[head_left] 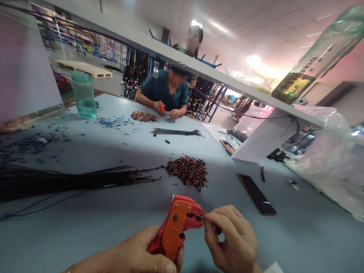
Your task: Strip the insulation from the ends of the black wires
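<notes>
My left hand is wrapped round the handles of a red and orange wire stripper, its head pointing up and to the right. At the tool's jaws, my right hand pinches a thin dark wire between thumb and forefinger, and the wire's end lies in the jaws. Beyond the tool sits a pile of short copper and black pieces. A thick bundle of long black wires lies on the left of the table, its stripped-looking ends facing the pile.
Across the table, a person holds a similar red tool near a smaller pile and a short wire bundle. A phone lies at right. Green bottles stand back left and on the shelf. Blue scraps are scattered left.
</notes>
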Demonstrator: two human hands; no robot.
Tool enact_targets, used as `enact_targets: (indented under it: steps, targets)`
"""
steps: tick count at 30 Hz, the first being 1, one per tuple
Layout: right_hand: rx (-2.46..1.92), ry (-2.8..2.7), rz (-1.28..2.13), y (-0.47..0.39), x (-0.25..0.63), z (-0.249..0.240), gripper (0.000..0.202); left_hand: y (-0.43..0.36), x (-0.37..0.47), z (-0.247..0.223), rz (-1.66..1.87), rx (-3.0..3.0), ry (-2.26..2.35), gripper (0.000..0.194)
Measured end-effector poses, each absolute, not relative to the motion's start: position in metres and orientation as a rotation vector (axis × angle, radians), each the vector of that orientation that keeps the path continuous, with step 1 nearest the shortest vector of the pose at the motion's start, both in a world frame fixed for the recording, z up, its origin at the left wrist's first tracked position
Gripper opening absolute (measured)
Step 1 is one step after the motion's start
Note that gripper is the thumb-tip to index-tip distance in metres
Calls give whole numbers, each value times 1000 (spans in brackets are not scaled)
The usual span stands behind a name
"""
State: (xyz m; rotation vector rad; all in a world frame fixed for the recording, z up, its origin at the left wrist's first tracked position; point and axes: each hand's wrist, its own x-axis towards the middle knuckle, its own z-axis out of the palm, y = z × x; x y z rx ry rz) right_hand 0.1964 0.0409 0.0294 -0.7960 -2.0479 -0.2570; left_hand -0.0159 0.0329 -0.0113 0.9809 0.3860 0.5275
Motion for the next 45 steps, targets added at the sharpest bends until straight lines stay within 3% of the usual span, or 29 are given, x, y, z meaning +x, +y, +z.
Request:
enact_targets:
  steps: [17, 28, 45]
  targets:
    - [-811, -2037, -253, 41, 197, 30, 17, 32, -15, -7, 519, 951, 405, 32]
    - [-820, -2048, -231, 40, 195, 29, 18, 31, -14, -2, 511, 970, 459, 16]
    - [-795, -2077, -220, 39, 196, 33, 19, 29, -13, -11, 530, 1063, 446, 38]
